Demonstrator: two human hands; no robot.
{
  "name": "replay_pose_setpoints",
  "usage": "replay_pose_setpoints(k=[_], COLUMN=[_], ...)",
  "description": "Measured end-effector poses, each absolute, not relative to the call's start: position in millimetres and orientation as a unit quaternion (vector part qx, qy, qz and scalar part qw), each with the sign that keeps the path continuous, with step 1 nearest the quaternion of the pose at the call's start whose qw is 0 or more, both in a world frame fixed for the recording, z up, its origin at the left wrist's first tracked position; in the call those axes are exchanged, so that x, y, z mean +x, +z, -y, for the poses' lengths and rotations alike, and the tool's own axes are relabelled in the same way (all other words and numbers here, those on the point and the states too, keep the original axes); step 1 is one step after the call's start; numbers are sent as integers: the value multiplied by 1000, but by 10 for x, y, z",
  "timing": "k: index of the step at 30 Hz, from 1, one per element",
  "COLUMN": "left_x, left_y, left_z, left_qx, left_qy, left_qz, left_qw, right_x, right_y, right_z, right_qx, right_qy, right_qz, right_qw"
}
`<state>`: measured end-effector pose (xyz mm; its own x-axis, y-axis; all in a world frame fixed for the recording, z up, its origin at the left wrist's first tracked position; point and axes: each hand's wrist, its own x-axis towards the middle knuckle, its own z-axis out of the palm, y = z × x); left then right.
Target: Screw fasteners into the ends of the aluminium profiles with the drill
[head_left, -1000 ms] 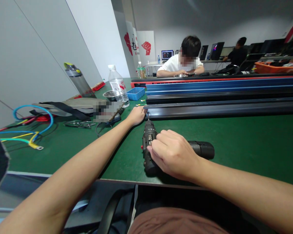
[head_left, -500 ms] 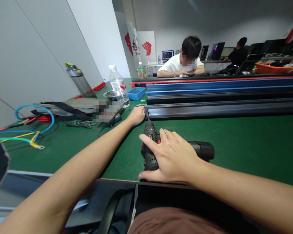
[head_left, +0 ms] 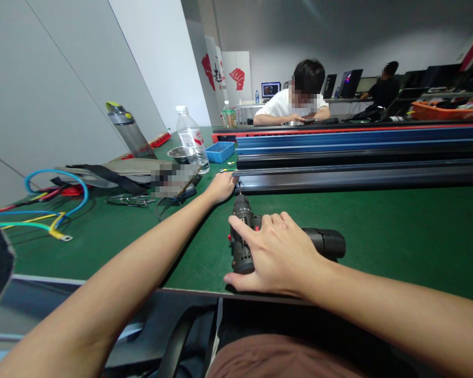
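Note:
My right hand [head_left: 278, 252] is wrapped round a black cordless drill [head_left: 242, 247] lying on its side, its battery end sticking out to the right. The drill's bit points away from me and meets the near side of a long dark metal profile [head_left: 339, 178] close to its left end. At that same end, my left hand [head_left: 222, 186] grips the profile, with the fingertips partly hidden behind it. A blue profile [head_left: 339, 143] lies parallel behind the dark one.
On the green table [head_left: 398, 231] stand a water bottle [head_left: 191, 139], a grey sports bottle [head_left: 130, 131], a blue tray [head_left: 220, 151] and a metal bowl [head_left: 177, 153]. Coloured cables [head_left: 59, 215] and a bag [head_left: 106, 173] lie left. A person in white [head_left: 299, 100] sits opposite.
The fingers of my right hand have shifted slightly on the drill, the index finger lying a little further right. The left hand and the profile look unmoved.

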<state>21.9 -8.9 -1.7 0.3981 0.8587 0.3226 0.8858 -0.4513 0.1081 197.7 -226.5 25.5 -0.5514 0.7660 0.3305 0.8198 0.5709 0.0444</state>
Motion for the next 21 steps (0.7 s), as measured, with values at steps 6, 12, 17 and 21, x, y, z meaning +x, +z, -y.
replay_pose_setpoints(k=[6, 12, 17, 21], left_x=[220, 222, 225, 222], left_y=[-11, -5, -8, -12], left_z=[93, 99, 101, 94], left_qx=[-836, -836, -832, -834], left_qy=[-169, -176, -176, -176], left_qz=[520, 519, 526, 523], left_qw=[37, 27, 21, 23], right_x=[1979, 1993, 2002, 1998], right_y=[273, 278, 264, 260], right_z=[2258, 2231, 2221, 2218], right_qx=[-452, -440, -433, -430], right_qy=[-86, -83, -100, -103], right_qz=[879, 886, 886, 887], right_qw=[125, 116, 132, 134])
